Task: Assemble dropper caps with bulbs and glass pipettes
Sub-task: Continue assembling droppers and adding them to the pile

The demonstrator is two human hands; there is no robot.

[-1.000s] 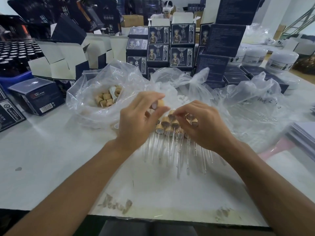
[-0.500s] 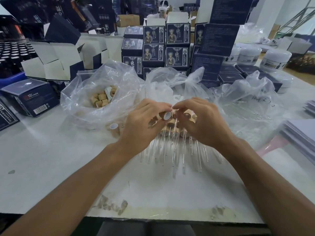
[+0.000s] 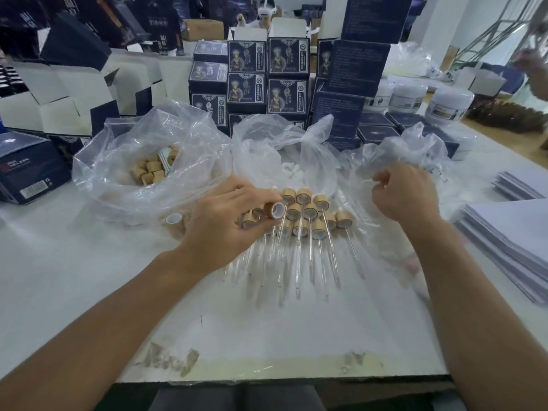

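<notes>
My left hand (image 3: 221,222) grips a wooden dropper cap (image 3: 274,209) between thumb and fingertips, its white open end facing me; more caps sit under its fingers. Right beside it lies a pile of assembled droppers (image 3: 305,221), wooden caps at the far end and glass pipettes (image 3: 308,262) pointing toward me. My right hand (image 3: 403,195) is curled at the edge of the right plastic bag (image 3: 415,149); whether it pinches anything I cannot tell. The left bag (image 3: 118,179) holds loose wooden caps (image 3: 151,170). The middle bag (image 3: 261,149) holds white bulbs (image 3: 292,173).
Dark blue cartons (image 3: 267,78) are stacked behind the bags, opened white-lined boxes (image 3: 59,96) at the back left, white jars (image 3: 444,105) at the back right. A stack of grey sheets (image 3: 510,232) lies at the right. One loose cap (image 3: 174,218) lies by the left bag. The white table edge (image 3: 267,378) is near me.
My hands were together over the pile, working on one cap. My right hand has moved away to the right bag; my left hand stays with the cap.
</notes>
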